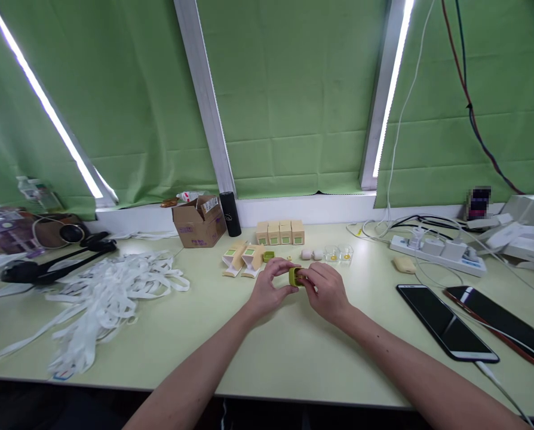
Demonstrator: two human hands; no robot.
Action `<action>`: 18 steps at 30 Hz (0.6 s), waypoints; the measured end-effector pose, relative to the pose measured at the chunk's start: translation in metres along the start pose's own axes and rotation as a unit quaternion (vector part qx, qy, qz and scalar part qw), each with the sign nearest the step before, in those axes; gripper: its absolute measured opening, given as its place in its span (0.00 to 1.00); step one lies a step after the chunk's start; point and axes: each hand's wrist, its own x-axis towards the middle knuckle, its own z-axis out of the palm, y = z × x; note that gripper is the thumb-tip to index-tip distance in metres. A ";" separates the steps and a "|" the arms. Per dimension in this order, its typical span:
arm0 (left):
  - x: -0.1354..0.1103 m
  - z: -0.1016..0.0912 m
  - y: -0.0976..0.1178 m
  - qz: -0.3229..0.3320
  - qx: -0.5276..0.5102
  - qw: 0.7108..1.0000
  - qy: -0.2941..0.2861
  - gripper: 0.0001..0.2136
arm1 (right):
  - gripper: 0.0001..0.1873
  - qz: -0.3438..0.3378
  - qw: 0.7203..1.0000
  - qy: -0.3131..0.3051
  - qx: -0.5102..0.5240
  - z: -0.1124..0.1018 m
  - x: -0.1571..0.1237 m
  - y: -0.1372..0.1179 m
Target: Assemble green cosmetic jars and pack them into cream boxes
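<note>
Above the middle of the table, my left hand (269,289) grips a small olive-green case (292,276) between thumb and fingers. My right hand (327,291) is closed, its fingertips at the case's open side; what they hold, if anything, is hidden. Just beyond lies another small green piece (269,256). Two opened cardboard boxes (252,257) with green labels lie to its left. Several closed boxes (273,233) stand in a row behind. Right of these are two whitish cylinders (312,254) and clear containers (338,254) with yellow bits inside.
White straps (114,292) lie heaped at the left. A brown carton (199,224) and a black cylinder (230,214) stand at the back. On the right are a power strip (437,251), cables, a phone (446,322) and a second dark device (504,319).
</note>
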 end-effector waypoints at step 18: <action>-0.001 -0.001 0.002 -0.012 -0.009 1.000 -0.021 0.23 | 0.09 -0.026 0.999 0.010 0.020 0.001 0.000 0.002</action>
